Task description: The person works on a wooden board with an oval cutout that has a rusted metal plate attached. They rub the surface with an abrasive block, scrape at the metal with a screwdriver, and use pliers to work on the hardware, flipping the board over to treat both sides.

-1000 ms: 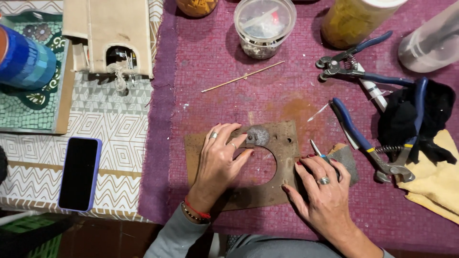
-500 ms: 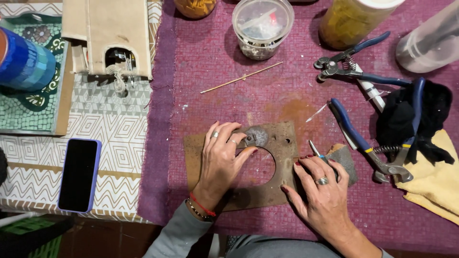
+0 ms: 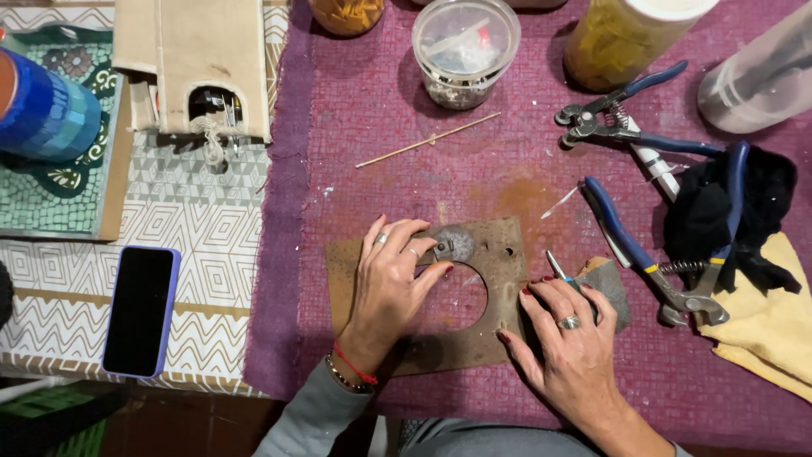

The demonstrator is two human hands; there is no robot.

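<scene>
A brown board (image 3: pixel 499 347) with a round hole lies flat on the purple mat (image 3: pixel 381 101). My left hand (image 3: pixel 391 288) rests on the board's left part. Its fingertips pinch a small grey piece (image 3: pixel 457 245) at the hole's upper rim. My right hand (image 3: pixel 568 343) lies on the board's right edge, fingers curled around a thin metal tool (image 3: pixel 558 269) that points up and away. A grey block (image 3: pixel 611 288) sits partly under that hand.
Blue-handled nippers (image 3: pixel 651 271) and pliers (image 3: pixel 617 123) lie to the right, beside a black cloth (image 3: pixel 736 211) and a yellow cloth (image 3: pixel 765 330). At the back are a clear tub (image 3: pixel 465 46), jars and a wooden skewer (image 3: pixel 427 140). Left: phone (image 3: pixel 139 310), cardboard house (image 3: pixel 194 63).
My left fingers have shifted slightly around the grey piece. My right hand and the board have stayed almost where they were.
</scene>
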